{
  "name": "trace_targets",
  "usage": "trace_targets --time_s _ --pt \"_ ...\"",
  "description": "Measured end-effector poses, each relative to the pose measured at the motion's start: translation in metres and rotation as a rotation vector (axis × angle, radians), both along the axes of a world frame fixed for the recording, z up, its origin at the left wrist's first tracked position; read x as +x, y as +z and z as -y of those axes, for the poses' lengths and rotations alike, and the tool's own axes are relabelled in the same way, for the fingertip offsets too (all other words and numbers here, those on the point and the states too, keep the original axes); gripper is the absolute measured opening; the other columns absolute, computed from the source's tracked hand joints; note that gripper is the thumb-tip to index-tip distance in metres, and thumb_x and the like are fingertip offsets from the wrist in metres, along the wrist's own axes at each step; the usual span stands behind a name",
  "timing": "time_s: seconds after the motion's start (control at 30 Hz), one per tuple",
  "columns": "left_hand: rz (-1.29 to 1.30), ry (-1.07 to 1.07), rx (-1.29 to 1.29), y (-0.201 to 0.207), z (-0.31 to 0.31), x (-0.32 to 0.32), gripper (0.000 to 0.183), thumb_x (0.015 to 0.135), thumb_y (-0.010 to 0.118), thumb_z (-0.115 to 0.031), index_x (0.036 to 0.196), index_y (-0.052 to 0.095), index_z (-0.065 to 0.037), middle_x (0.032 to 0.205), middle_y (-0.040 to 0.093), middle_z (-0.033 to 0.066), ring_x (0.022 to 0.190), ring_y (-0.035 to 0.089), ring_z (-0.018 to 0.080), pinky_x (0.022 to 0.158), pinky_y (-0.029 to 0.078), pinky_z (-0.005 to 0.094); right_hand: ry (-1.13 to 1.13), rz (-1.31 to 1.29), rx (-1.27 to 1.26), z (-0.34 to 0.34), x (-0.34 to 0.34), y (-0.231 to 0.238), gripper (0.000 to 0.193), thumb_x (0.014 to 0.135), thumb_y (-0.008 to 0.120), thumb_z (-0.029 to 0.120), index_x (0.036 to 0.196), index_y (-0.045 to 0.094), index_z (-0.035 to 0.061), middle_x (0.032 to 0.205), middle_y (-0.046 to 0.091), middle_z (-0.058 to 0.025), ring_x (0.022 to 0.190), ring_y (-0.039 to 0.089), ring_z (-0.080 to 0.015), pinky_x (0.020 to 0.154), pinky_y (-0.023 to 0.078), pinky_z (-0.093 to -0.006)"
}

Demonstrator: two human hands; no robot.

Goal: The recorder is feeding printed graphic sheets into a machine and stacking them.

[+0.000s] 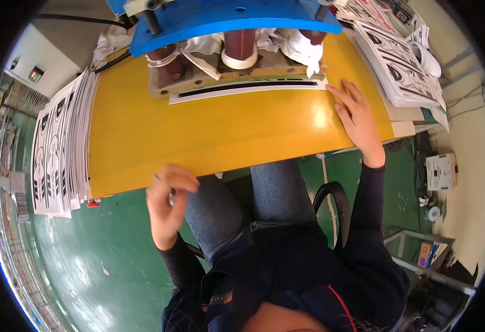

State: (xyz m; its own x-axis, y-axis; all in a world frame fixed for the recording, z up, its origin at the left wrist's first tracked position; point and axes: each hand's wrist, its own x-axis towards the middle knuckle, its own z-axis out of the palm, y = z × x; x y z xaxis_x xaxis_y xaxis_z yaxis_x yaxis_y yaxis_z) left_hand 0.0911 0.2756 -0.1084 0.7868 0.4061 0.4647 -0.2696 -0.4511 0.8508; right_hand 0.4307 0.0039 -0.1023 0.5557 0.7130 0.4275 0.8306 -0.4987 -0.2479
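A white printed sheet with a long black band (pixel 242 87) lies on the yellow table, its near strip showing below the metal block (pixel 242 71) of a press. The rest of it is hidden beneath the block. My right hand (pixel 358 119) rests on the table with fingers apart, the index fingertip at the sheet's right end. My left hand (pixel 170 202) is raised near the table's front edge, above my lap. Its fingers are curled, and a small dark shiny thing shows between thumb and fingers, too small to name.
The press's blue plate (pixel 237 17) spans the far side, with dark red columns and white cloths under it. A stack of printed sheets (pixel 62 144) stands at the left edge of the yellow table (pixel 209 135). Another stack (pixel 400 69) lies at the far right.
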Motion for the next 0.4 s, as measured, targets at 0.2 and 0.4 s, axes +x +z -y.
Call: trace_targets --time_s 0.2,0.4 --pt "-0.558 -0.672 -0.18 -0.006 0.032 -0.012 0.033 0.09 0.067 -0.013 0.121 0.068 -0.001 0.112 0.069 0.0149 0.098 0.067 0.0269 0.083 0.053 0.0358 0.727 -0.265 -0.203 -0.018 -0.097 0.049 0.027 0.091 0.068 0.019 0.117 0.073 0.0121 0.142 0.059 -0.0146 0.138 0.049 -0.0413 0.113 0.039 -0.0507" --pt "-0.426 -0.554 -0.402 -0.033 0.04 -0.032 0.07 0.092 0.071 -0.041 0.15 0.049 -0.007 0.128 0.066 0.0135 0.114 0.063 0.0253 0.099 0.048 0.0379 0.45 -0.12 -0.153 -0.037 -0.129 0.02 0.04 0.087 0.071 0.023 0.125 0.071 0.0097 0.146 0.057 -0.0209 0.142 0.046 -0.0394 0.119 0.028 -0.0549"
